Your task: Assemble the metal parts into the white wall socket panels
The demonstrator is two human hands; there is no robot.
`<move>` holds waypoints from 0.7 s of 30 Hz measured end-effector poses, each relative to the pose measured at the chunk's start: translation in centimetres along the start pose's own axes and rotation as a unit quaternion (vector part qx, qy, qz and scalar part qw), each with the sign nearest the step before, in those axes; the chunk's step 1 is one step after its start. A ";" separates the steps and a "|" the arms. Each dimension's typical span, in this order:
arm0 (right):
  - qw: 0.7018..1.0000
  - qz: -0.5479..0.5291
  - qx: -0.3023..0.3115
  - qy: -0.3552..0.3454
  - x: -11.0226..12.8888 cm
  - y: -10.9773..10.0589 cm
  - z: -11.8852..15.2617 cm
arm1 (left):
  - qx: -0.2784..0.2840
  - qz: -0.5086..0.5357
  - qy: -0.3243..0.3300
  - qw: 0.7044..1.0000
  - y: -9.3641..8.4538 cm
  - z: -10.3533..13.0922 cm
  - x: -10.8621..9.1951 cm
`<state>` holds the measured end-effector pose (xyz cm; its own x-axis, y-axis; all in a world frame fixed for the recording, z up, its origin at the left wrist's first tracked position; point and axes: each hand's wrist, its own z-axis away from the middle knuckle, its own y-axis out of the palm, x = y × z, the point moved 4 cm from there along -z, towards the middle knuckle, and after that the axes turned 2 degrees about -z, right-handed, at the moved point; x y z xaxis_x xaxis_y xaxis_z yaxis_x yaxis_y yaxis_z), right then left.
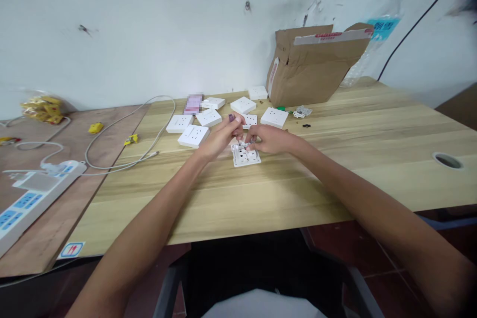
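A white wall socket panel (247,157) lies on the wooden table with its inner side facing up, showing small parts and slots. My left hand (223,136) is closed around a slim tool with a dark handle (231,118), seemingly a screwdriver, held over the panel's far left part. Its tip is too small to make out clearly. My right hand (270,139) is closed, its fingertips pressed on the panel's far right part. Any small piece between those fingertips is hidden. Just beyond my hands, another white socket (249,121) is partly covered by them.
Several white sockets (194,135) lie beyond my hands, near a pinkish packet (193,104). A cardboard box (316,69) stands against the wall, with small metal parts (301,112) before it. On the left are a white cable (87,149), a power strip (40,194) and yellow pieces (96,127).
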<state>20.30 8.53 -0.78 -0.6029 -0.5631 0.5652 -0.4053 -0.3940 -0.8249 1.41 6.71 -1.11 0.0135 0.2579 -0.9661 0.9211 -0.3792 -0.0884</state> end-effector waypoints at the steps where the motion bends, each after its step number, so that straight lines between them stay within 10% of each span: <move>1: 1.000 0.002 0.001 -0.002 0.0 0.0 0.0 | 0.019 0.013 -0.003 1.000 -0.2 -0.1 0.1; 8: 1.000 -0.027 -0.006 -0.007 -0.7 0.2 0.0 | 0.106 -0.158 0.028 0.981 -2.1 0.4 -1.7; 21: 0.999 -0.016 -0.017 -0.042 -0.8 0.1 -0.1 | -0.065 -0.321 0.120 0.937 -1.6 0.4 -0.9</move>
<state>20.70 8.99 -1.27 -0.5309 -0.6100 0.5882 -0.4473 -0.3878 -0.8059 -0.25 6.74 -0.18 -0.4863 0.5948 -0.6401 0.8089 0.0294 -0.5873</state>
